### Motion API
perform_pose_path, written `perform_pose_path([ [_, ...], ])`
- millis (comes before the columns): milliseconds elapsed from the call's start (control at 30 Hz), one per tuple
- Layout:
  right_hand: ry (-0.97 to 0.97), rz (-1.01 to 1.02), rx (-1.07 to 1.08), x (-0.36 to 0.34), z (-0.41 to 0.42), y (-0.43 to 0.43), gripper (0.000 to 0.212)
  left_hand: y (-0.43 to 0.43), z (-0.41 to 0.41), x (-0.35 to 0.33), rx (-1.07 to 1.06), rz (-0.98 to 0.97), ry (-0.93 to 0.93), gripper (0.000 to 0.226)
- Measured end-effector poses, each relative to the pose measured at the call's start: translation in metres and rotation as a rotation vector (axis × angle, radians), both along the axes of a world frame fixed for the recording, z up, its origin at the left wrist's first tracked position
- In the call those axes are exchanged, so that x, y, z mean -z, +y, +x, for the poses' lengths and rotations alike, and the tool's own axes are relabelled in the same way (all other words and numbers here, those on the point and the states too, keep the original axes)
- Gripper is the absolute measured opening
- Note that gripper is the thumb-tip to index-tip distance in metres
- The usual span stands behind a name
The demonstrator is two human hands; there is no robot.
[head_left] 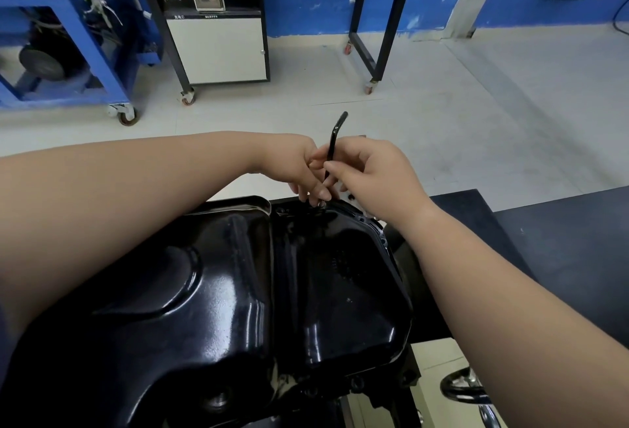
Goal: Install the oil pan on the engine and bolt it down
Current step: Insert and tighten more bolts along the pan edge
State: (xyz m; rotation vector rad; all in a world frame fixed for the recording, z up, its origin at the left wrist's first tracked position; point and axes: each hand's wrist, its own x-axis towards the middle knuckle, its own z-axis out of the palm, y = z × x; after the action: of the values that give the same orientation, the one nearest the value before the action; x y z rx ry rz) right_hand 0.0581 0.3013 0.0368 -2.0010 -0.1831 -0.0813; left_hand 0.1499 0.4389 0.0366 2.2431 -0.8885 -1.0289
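Above the oil pan (238,291), left hand (296,169) and right hand (377,179) pinch the hex key (335,135); wheeled bench (393,19) beyond.

Workshop: wheeled workbench (391,27), blue equipment frame (73,26)

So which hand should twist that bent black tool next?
Right, probably. The right hand pinches the hex key on its shaft, below the bent top, so it can twist. The left hand pinches the key's low end at the bolt on the far rim of the oil pan, guiding it.
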Motion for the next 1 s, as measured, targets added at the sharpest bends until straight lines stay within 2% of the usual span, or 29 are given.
perform_pose_path([
  [100,-0.026,-0.033,0.098,0.0017,0.0005,0.0004,0.02,0.0012,-0.0008,-0.0011,-0.002,-0.007,0.019,0.031],
  [200,-0.057,-0.066,0.156,0.0047,0.0007,0.0045,0.034,0.0017,-0.0025,-0.0031,0.0,-0.005,0.009,0.03],
  [300,-0.05,-0.084,0.187,0.0052,0.0001,0.0069,0.031,0.0007,-0.0043,-0.0051,0.001,0.005,0.001,0.029],
  [400,0.021,-0.066,0.08,0.0029,-0.0026,0.0025,0.017,-0.0002,-0.0041,-0.0044,-0.007,0.0,-0.012,0.027],
  [500,0.013,-0.041,-0.028,-0.0011,-0.0047,-0.0002,0.031,0.0003,-0.0029,-0.0032,-0.009,-0.004,-0.001,0.028],
  [567,-0.005,-0.035,-0.019,-0.0018,-0.0037,0.0003,0.031,0.001,-0.0032,-0.0025,0.003,-0.01,0.017,0.03],
  [700,-0.027,-0.031,0.109,0.0041,-0.0017,0.0021,0.01,0.0019,-0.0029,-0.0022,0.002,-0.03,0.042,0.03],
  [833,-0.035,-0.086,0.181,0.0082,-0.001,0.0048,0.026,0.0015,-0.0017,-0.0025,0.017,-0.003,0.045,0.032],
  [933,0.017,-0.024,0.071,0.0048,-0.002,0.0028,0.018,0.0012,-0.0002,-0.0007,-0.003,-0.015,0.058,0.028],
  [1000,0.025,0.036,0.002,0.0013,-0.0032,0.0003,0.029,0.0009,0.0005,0.0002,-0.009,-0.016,0.062,0.027],
])
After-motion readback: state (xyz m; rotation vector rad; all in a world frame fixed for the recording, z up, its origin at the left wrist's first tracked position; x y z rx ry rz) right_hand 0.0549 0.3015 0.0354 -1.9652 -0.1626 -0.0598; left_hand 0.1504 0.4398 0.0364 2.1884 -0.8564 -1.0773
